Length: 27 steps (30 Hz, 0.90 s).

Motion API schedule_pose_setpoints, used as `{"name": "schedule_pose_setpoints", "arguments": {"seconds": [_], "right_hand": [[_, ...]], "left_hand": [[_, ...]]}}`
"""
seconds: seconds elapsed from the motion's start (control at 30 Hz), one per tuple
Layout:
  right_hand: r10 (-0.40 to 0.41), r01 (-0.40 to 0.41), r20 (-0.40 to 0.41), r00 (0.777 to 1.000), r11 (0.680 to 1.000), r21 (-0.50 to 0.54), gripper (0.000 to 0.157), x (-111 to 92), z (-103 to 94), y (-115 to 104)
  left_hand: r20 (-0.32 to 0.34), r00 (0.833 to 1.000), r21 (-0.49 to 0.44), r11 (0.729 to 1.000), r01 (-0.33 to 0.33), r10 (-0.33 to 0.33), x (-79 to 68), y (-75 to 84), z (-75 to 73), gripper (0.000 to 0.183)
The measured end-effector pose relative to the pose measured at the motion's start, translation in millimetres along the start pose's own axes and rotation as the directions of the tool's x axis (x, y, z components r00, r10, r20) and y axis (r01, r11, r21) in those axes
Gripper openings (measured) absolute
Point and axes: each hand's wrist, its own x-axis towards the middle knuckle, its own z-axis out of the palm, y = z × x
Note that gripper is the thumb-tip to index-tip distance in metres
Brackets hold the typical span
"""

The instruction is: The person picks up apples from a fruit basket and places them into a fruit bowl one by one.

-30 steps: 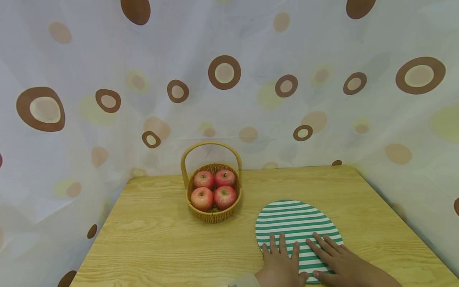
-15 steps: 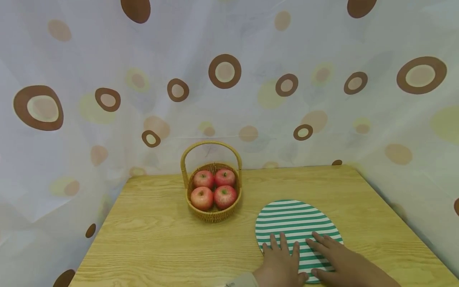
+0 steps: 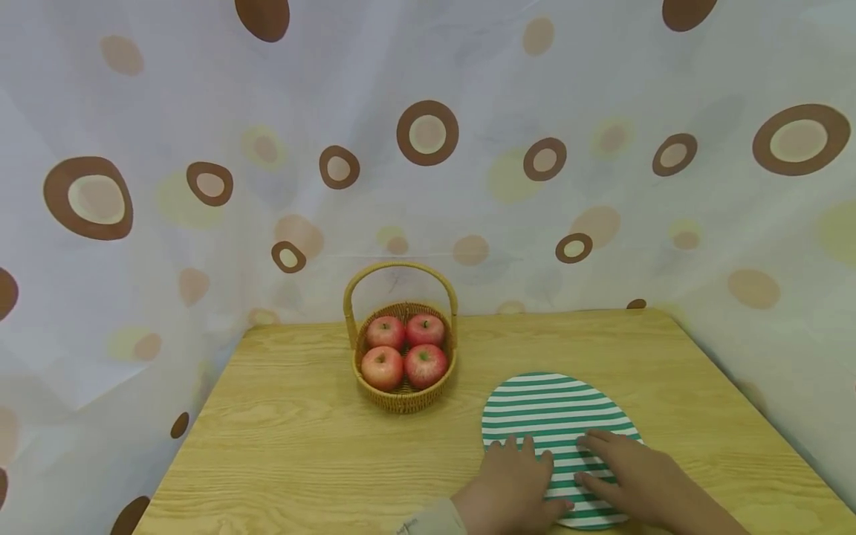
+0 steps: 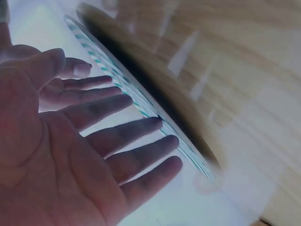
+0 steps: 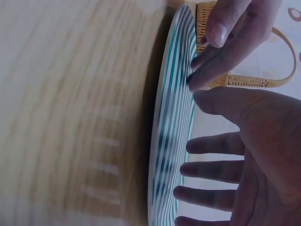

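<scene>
A round flat board or mat with green and white stripes (image 3: pixel 555 407) lies on the table at the right front. Over its near left part is my left hand (image 3: pixel 511 483), palm down, fingers spread and loosely straight. My right hand (image 3: pixel 635 475) reaches over its near right part in the same way. In the left wrist view the palm of the left hand (image 4: pixel 61 146) faces the striped surface. The right wrist view has the right hand's fingers (image 5: pixel 214 170) extended at the striped face. Whether the fingertips touch it I cannot tell. Neither hand grips anything.
A wicker basket (image 3: pixel 401 403) with a tall arched handle stands left of the striped round, farther back. It holds several red apples (image 3: pixel 426 365). The wooden table (image 3: pixel 294 446) meets a dotted curtain (image 3: pixel 428 215) at the back and sides.
Both hands have risen slightly from lying flat on the stripes, and their fingers look more relaxed. The whole head view has shifted a little. The striped round and basket stay put.
</scene>
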Motion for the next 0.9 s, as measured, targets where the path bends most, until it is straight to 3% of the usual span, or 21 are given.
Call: {"name": "schedule_pose_setpoints", "arguments": {"seconds": [0.17, 0.3, 0.67, 0.9], "right_hand": [[-0.031, 0.03, -0.055, 0.998, 0.999, -0.031, 0.057, 3.4, -2.6, -9.1], [-0.036, 0.034, -0.06, 0.998, 0.999, -0.031, 0.057, 9.6, -4.1, -17.8], [-0.14, 0.136, -0.148, 0.979, 0.99, -0.033, 0.054, 27.8, -7.0, -44.4], [-0.157, 0.157, -0.183, 0.97, 0.987, -0.013, 0.054, 42.3, -4.9, -56.1]], "left_hand": [[-0.111, 0.993, -0.005, 0.999, -0.046, 0.045, -10.6, -16.2, -1.2, 0.062], [-0.161, 0.985, -0.019, 0.997, -0.069, 0.065, -20.8, -32.3, -3.8, 0.064], [-0.252, 0.967, -0.065, 0.996, -0.058, 0.04, -45.9, -68.1, -7.3, 0.062], [-0.342, 0.939, -0.117, 0.991, -0.065, 0.022, -61.4, -91.0, -10.5, 0.063]]}}
